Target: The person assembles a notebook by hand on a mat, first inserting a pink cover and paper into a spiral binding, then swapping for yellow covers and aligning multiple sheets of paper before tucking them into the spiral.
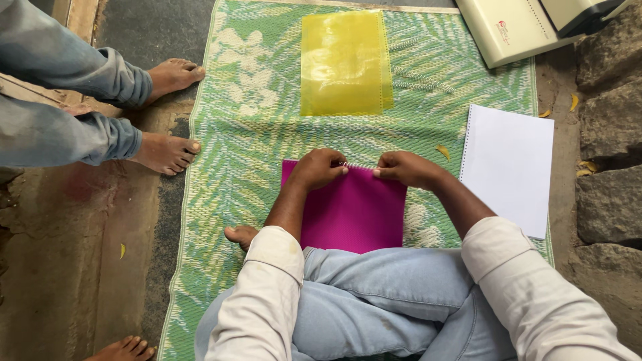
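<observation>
I see my left hand [318,168] and right hand [406,168] both pinching the spiral coil [360,166] along the magenta booklet's [351,210] twelve-o'clock edge, apparently steadying it on the green woven mat [244,134].

Green leaf-patterned woven mat [234,134] on worn concrete floor [60,254]; rough stone blocks [612,134] along right edge.

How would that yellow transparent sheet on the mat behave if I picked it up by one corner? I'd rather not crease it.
The yellow sheet looks thin and glossy, so it would probably flop and bend rather than stay flat. Its sheen suggests a slick plastic that may slip between fingers. Lying flat on the woven mat, it seems very light and could slide easily.
</observation>
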